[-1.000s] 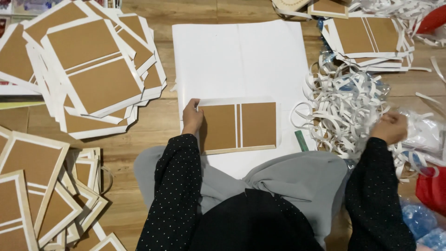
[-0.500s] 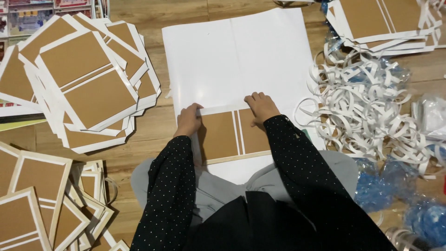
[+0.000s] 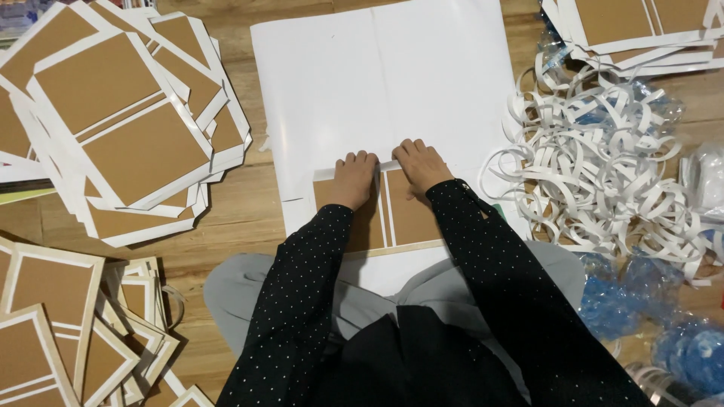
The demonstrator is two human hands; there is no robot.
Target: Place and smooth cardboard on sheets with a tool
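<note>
While both hands are pressed flat on the brown card [image 3: 400,218], its far white edge strip is being worked at by the fingertips — the left hand [image 3: 354,179] and the right hand [image 3: 421,166] are set side by side there, fingers extended and close together; whether the strip is pinched or only pressed cannot be told. The card is laid on the near part of a large white sheet [image 3: 377,83], just beyond the lap. Judged from the surroundings, much has been done: a tangle of peeled white strips [image 3: 596,166] is heaped at the right, and stacks of brown cards [image 3: 121,128] are piled at the far left, with more at the near left [image 3: 53,316]. Another stack [image 3: 633,30] is seen at the far right — perhaps still to be handled.
</note>
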